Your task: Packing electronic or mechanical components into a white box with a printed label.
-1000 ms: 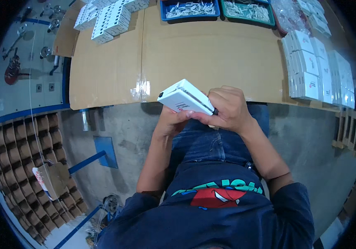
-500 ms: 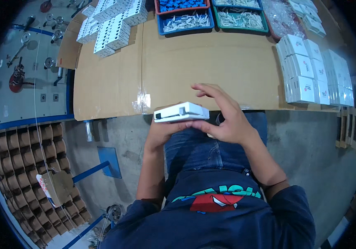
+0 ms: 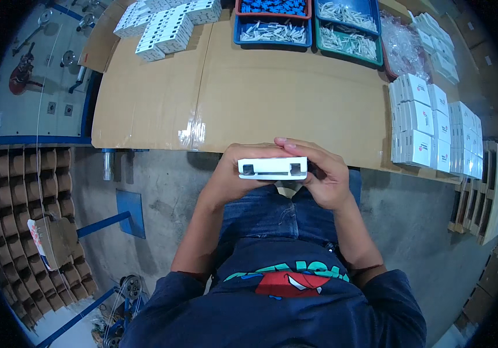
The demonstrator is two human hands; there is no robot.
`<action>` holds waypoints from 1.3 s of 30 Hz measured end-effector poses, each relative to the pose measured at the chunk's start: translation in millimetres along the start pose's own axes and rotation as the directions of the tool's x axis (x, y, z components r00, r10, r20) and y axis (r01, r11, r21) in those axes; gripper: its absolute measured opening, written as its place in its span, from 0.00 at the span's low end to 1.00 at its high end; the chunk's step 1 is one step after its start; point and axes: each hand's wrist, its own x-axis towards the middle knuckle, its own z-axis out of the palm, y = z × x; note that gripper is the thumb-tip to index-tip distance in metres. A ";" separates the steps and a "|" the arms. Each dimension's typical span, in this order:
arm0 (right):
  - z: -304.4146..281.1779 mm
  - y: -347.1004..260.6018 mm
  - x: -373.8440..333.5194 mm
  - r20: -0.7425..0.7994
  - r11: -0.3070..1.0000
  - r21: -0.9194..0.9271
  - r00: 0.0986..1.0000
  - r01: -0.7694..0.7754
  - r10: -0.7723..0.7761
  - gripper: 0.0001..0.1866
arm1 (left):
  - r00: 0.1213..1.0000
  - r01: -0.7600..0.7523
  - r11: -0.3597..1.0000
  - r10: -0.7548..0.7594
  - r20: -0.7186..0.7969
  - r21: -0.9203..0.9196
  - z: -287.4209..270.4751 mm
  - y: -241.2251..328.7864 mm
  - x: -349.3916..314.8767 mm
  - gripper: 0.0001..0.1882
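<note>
Between my hands, just off the table's near edge and above my lap, is a white rectangular plastic housing point(image 3: 272, 168). Its narrow side faces up, showing a long slot with a dark square opening near each end. My left hand point(image 3: 230, 173) wraps its left end, fingers behind and thumb beneath. At the right end my right hand point(image 3: 325, 174) is closed round it, with fingers along the back and the thumb at the near side. The fingertips of both hands come close together behind the housing.
A cardboard-covered table point(image 3: 249, 104) spans ahead. White housings are stacked back left point(image 3: 168, 35) and right point(image 3: 420, 124). Trays of small white parts point(image 3: 273, 43), a red tray of blue pieces point(image 3: 274, 15) and clear plastic bags point(image 3: 402, 43) line the back. A wooden pallet point(image 3: 486, 191) stands right.
The housing has turned so its slotted side faces up squarely. My right hand, its fingers raised before, has closed onto the right end. The whole view has shifted slightly.
</note>
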 end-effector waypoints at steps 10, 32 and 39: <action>-1.6 -4.2 8.2 -0.045 0.993 0.113 0.999 0.027 -0.022 0.22 | 0.996 0.030 0.995 -0.022 -0.083 0.097 15.9 7.5 -4.2 0.23; 1.6 -4.7 2.5 -0.090 0.961 0.277 0.996 0.023 0.002 0.23 | 0.955 -0.224 0.974 0.210 -0.210 -0.046 29.6 11.8 -17.6 0.23; -1.6 -4.5 1.0 -0.060 0.964 0.266 0.998 0.004 0.012 0.24 | 0.943 -0.278 0.959 0.263 -0.205 -0.048 28.9 7.3 -15.6 0.22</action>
